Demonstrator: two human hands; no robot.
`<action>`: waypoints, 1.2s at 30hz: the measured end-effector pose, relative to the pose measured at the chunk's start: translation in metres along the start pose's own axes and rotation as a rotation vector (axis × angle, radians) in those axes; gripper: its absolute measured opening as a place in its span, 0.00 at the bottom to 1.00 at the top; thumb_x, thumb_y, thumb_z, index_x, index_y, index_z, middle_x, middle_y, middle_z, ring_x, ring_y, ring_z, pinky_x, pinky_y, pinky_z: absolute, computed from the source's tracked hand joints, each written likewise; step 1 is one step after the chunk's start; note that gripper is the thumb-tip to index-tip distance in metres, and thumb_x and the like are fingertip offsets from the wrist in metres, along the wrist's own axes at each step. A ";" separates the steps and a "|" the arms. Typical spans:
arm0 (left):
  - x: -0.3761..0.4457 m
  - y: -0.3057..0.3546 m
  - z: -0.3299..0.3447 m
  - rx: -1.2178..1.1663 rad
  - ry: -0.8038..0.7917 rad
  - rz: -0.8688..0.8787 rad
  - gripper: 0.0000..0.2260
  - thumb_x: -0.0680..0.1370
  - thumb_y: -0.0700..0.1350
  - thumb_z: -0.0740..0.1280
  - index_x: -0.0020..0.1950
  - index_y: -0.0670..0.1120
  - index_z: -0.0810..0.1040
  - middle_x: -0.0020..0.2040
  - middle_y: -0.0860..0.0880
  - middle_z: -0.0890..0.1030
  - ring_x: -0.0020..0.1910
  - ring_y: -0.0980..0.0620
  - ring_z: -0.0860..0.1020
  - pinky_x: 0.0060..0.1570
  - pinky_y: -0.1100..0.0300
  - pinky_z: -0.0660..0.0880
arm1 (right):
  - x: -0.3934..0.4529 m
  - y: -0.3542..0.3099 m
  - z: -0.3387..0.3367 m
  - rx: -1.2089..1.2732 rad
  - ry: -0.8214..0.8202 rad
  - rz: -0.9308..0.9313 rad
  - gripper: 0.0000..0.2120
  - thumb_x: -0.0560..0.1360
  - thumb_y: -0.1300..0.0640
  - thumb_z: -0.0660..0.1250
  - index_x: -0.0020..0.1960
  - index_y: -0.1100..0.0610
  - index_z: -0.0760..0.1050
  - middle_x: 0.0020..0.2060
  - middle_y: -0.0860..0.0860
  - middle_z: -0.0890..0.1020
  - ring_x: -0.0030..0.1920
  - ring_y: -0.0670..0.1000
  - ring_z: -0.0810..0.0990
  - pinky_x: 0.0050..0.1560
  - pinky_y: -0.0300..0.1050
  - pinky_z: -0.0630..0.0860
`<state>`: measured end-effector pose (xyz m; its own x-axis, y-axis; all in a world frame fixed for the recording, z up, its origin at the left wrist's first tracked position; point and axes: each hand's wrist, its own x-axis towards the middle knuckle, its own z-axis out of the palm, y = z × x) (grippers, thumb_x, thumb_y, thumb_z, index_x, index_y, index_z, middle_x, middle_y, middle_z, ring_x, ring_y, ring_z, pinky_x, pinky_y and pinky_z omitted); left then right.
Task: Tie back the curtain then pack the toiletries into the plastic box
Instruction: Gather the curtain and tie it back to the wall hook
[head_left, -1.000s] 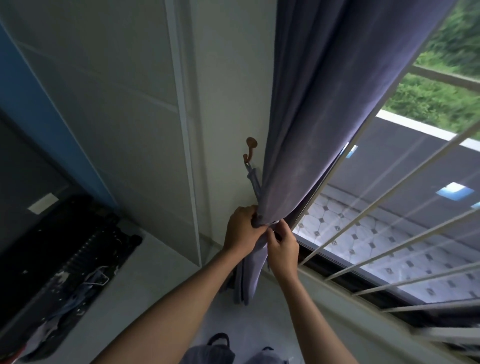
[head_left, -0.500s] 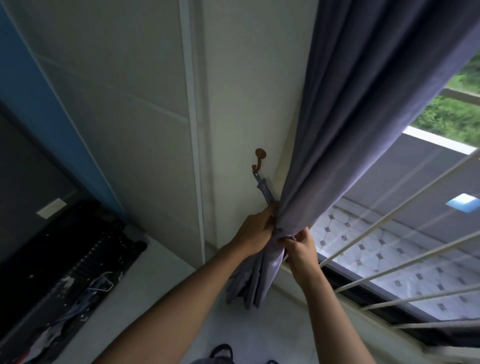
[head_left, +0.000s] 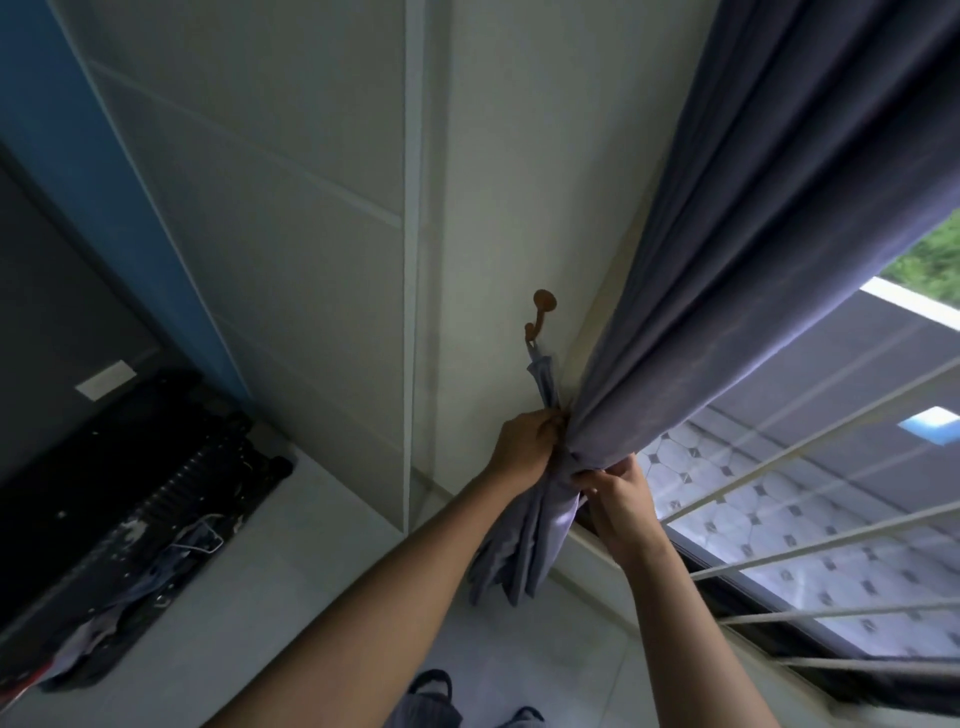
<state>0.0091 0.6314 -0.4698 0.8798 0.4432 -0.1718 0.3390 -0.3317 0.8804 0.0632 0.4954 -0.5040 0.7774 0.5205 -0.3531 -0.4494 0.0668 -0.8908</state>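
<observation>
A purple-grey curtain (head_left: 737, 249) hangs from the top right and is gathered into a bunch low against the wall. A matching tieback strap (head_left: 543, 376) hangs from a brown wall hook (head_left: 540, 312) and runs down to the bunch. My left hand (head_left: 522, 441) grips the gathered curtain where the strap meets it, on the wall side. My right hand (head_left: 615, 491) pinches the fabric on the window side, just below the gather. The curtain's loose tail (head_left: 511, 551) droops between my forearms. No toiletries or plastic box are in view.
White window bars (head_left: 810, 499) cross the glass at right above a dark sill. A pale wall (head_left: 291, 218) with panel lines fills the middle. At left a dark object (head_left: 135, 467) with clothes and a wire hanger lies on the light floor.
The view has shifted so the hook and my hands sit further right. Both hands have drawn the gathered curtain closer to the wall and the strap, and the bunch is tighter.
</observation>
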 end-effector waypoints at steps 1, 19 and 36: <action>0.001 0.000 0.000 -0.009 -0.005 -0.011 0.12 0.81 0.42 0.56 0.54 0.41 0.79 0.52 0.39 0.82 0.51 0.39 0.79 0.46 0.58 0.71 | -0.001 -0.002 0.000 -0.009 -0.013 -0.004 0.30 0.58 0.76 0.64 0.61 0.67 0.70 0.54 0.68 0.78 0.58 0.69 0.77 0.58 0.62 0.75; 0.003 -0.011 0.000 -0.113 0.061 -0.116 0.11 0.69 0.44 0.62 0.26 0.50 0.73 0.27 0.50 0.77 0.31 0.53 0.74 0.37 0.57 0.73 | -0.023 0.004 0.027 -0.301 0.121 -0.243 0.19 0.67 0.70 0.74 0.54 0.56 0.76 0.49 0.54 0.84 0.50 0.51 0.83 0.49 0.47 0.81; 0.013 0.022 -0.003 -0.275 -0.010 -0.398 0.03 0.60 0.39 0.66 0.26 0.41 0.78 0.29 0.37 0.79 0.29 0.45 0.79 0.40 0.40 0.81 | -0.030 0.007 0.030 -0.459 0.372 -0.272 0.07 0.73 0.61 0.72 0.47 0.62 0.75 0.35 0.45 0.78 0.35 0.41 0.74 0.31 0.28 0.69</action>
<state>0.0274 0.6326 -0.4511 0.7031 0.4823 -0.5225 0.5508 0.0953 0.8292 0.0232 0.5056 -0.4908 0.9744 0.2016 -0.0995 -0.0449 -0.2588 -0.9649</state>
